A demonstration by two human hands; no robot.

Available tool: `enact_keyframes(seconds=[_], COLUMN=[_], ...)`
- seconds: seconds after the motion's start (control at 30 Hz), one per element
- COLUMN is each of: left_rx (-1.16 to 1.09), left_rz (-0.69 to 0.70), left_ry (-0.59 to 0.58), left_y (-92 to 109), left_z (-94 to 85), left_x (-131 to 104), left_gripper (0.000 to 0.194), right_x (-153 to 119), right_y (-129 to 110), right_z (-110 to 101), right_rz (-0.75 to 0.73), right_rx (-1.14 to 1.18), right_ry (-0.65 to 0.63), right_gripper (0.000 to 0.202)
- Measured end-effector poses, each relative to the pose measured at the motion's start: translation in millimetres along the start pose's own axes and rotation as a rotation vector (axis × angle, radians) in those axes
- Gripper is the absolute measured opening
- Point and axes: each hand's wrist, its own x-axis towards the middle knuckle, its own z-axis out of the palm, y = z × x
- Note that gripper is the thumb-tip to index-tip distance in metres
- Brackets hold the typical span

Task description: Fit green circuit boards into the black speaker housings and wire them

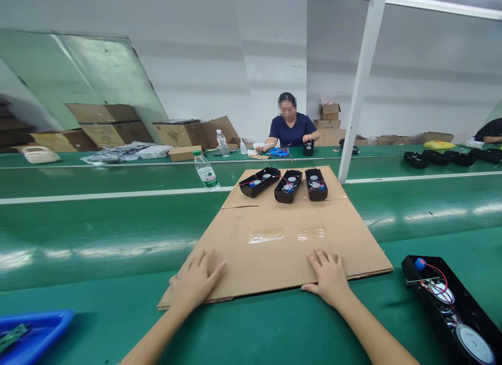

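Observation:
A flat cardboard sheet spans from the green bench across the conveyor in front of me. My left hand lies on its near left corner, fingers spread. Near the right part of the front edge, my right hand rests with its fingers apart and the thumb at the edge. Neither hand grips anything. On the far end of the sheet sit three black speaker housings: the left one at an angle, the middle one and the right one. Speakers, wires and blue parts show inside them.
A larger black housing with speakers lies at the right. At the left is a blue tray with a green part. A water bottle stands left of the sheet. Across the conveyor a person works; a white post rises right.

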Motion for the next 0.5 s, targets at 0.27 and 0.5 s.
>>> enact_keyframes(seconds=[0.27, 0.5], left_rx=[0.061, 0.015], left_rz=[0.264, 0.559], left_ry=[0.12, 0.191], left_y=[51, 175], left_z=[15.7, 1.2], left_x=[27, 105], left_gripper=[0.063, 0.066], right_x=[1, 0], right_y=[22, 17], right_z=[3, 2], right_rz=[-0.002, -0.025], right_rx=[0.089, 0.231], right_ry=[0.12, 0.268], right_gripper=[0.082, 0.053])
